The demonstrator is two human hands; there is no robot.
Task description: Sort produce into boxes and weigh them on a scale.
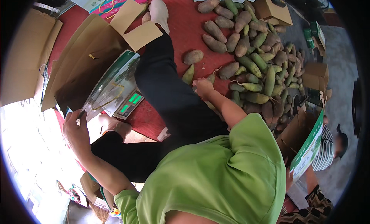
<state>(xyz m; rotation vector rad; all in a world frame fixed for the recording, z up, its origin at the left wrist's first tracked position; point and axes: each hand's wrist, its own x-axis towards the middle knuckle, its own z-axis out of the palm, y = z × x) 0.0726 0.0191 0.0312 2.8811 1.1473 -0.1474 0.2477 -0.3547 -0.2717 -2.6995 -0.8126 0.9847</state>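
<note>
At the near edge of a tall open cardboard box [92, 62], my left hand [76, 131] is closed, thumb against fingers. A small dark bit shows between the fingertips, at the box's corner. The box has a green and white printed side and a yellow cord handle, and beside its base is a digital scale [130, 105] with a lit green display. Beyond my knee, my right hand [203, 87] is closed around a green radish [212, 76], whose tip and thin root stick out past the fingers. A loose green radish [188, 74] and a muddy brown one [193, 57] lie nearby.
A large heap of green and muddy radishes [262, 62] spreads over the red mat [185, 27] to the right. Cardboard boxes stand at far left [27, 58], back right [271, 10] and right [298, 133]. Another person [323, 147] is at the right.
</note>
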